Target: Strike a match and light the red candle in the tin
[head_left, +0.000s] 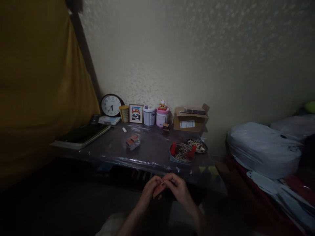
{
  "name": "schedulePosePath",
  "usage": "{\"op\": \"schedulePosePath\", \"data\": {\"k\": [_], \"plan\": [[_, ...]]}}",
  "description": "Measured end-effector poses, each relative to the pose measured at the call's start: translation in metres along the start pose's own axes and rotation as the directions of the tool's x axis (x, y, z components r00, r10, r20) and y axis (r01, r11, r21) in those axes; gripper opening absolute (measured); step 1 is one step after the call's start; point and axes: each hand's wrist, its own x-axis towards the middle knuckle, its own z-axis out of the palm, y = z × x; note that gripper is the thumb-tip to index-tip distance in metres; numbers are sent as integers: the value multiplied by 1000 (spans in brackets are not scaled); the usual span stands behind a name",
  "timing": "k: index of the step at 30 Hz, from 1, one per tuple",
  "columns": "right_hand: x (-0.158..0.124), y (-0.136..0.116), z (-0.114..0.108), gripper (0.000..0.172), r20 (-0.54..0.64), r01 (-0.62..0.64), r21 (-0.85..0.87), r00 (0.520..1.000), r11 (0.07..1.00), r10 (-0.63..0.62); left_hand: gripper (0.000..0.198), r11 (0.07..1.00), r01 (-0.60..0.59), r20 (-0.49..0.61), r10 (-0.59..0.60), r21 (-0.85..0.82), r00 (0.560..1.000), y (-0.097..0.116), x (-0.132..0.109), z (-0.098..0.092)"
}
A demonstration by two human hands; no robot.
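My left hand point(150, 189) and my right hand point(177, 187) meet just below the front edge of a dark table point(152, 154). Both have their fingers pinched together on a small reddish-orange piece point(159, 190) held between them. On the table just beyond the hands stands a round metal tray point(181, 152) with patterned contents and red pieces standing in it. A second patterned dish point(197, 145) lies behind it. A small clear-wrapped pack of orange-topped boxes point(133, 142) sits at the table's middle.
Along the wall stand a clock point(111, 105), a yellow tin point(124, 113), a framed panda picture point(136, 113), two tins point(149, 115), a cat figurine point(162, 105) and an open cardboard box point(190, 118). Books point(82, 135) lie left. Yellow cloth point(36, 82) hangs left. White bags point(263, 147) lie right.
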Motion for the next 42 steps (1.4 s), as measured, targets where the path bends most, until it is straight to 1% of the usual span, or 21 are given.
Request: {"op": "schedulePosePath", "data": {"k": [3, 8, 10, 12, 14, 16, 17, 21, 23, 28, 31, 35, 38, 42], "plan": [[0, 0, 2, 14, -9, -51, 17, 999, 999, 52, 21, 1000, -14, -2, 14, -16, 1000, 0, 2, 0], [-1, -3, 0, 18, 29, -49, -84, 998, 995, 52, 24, 1000, -14, 2, 14, -18, 1000, -5, 3, -2], [0, -2, -1, 19, 12, -58, -48, 998, 997, 58, 24, 999, -22, 17, 23, -33, 1000, -6, 3, -4], [2, 0, -2, 22, -22, -75, 35, 997, 997, 76, 22, 998, -26, 23, 27, -59, 999, -5, 2, -5], [4, 2, -5, 25, -41, -104, 128, 993, 986, 110, 20, 996, -2, 37, 5, -93, 999, -2, 1, -6], [6, 3, -8, 27, -45, -122, 187, 990, 975, 132, 20, 988, 30, 85, -17, -152, 996, 1, -1, -7], [6, 3, -9, 27, -46, -124, 202, 990, 972, 136, 21, 981, 46, 131, -21, -189, 991, 3, -3, -8], [7, 4, -15, 29, -32, -154, 251, 985, 956, 167, 37, 942, 129, 318, -25, -310, 948, 7, -7, -13], [7, 5, -17, 30, -16, -180, 287, 981, 941, 193, 43, 934, 145, 347, -25, -325, 937, 6, -6, -15], [8, 6, -21, 30, -11, -166, 278, 984, 946, 176, 46, 949, 151, 324, -56, -277, 944, 1, -3, -17], [8, 4, -24, 30, -33, -145, 258, 987, 955, 158, 44, 957, 155, 305, -75, -245, 949, 0, -4, -15], [9, -1, -28, 31, -153, -115, 243, 976, 963, 155, 39, 961, 135, 261, -70, -240, 963, 1, -6, -12], [9, -6, -29, 33, -250, -101, 219, 956, 971, 156, 35, 956, 76, 204, -17, -284, 979, 3, -6, -11], [7, -10, -24, 29, -324, -62, 77, 942, 995, 84, 30, 949, -5, 117, 44, -316, 992, 6, -2, -10]]}}
